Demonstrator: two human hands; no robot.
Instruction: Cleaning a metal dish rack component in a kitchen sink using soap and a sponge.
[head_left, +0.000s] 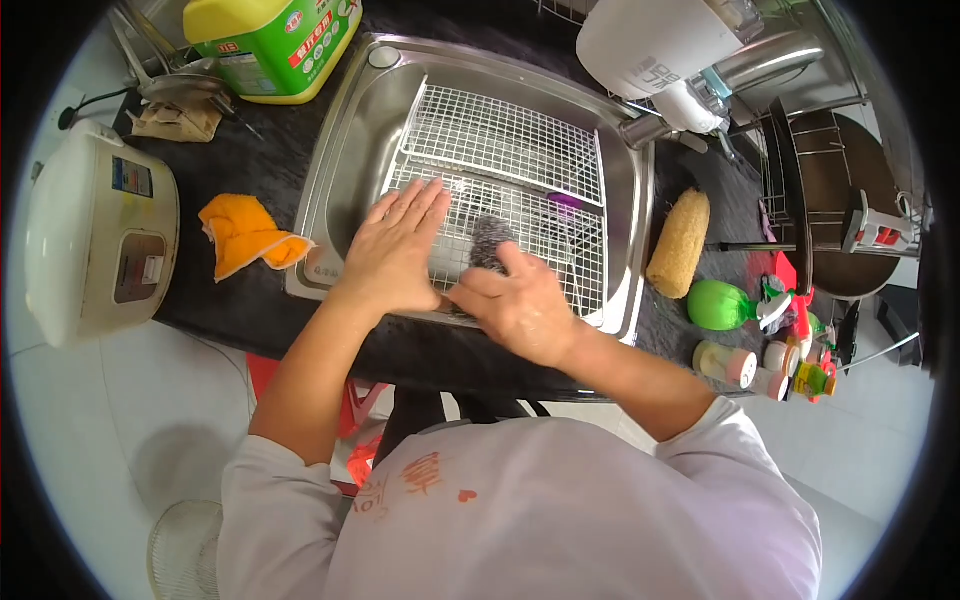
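Observation:
A white wire grid rack (510, 135) lies in the stainless steel sink (360, 150), with a second wire grid (592, 262) nearer to me. My left hand (397, 247) lies flat, palm down, over the left part of the nearer grid, its fingers stretched out. In my right hand (517, 300) is a grey mesh scouring pad (491, 240), pressed on the nearer grid beside my left thumb. Part of the pad is hidden under the fingers. Something purple (566, 200) shows beneath the racks.
An orange cloth (251, 236) and a rice cooker (105, 232) stand left, a green and yellow jug (277, 45) behind. Right of the sink are a loofah (679, 244), a green spray bottle (720, 305) and jars (724, 364). The faucet (649, 129) is at the back right.

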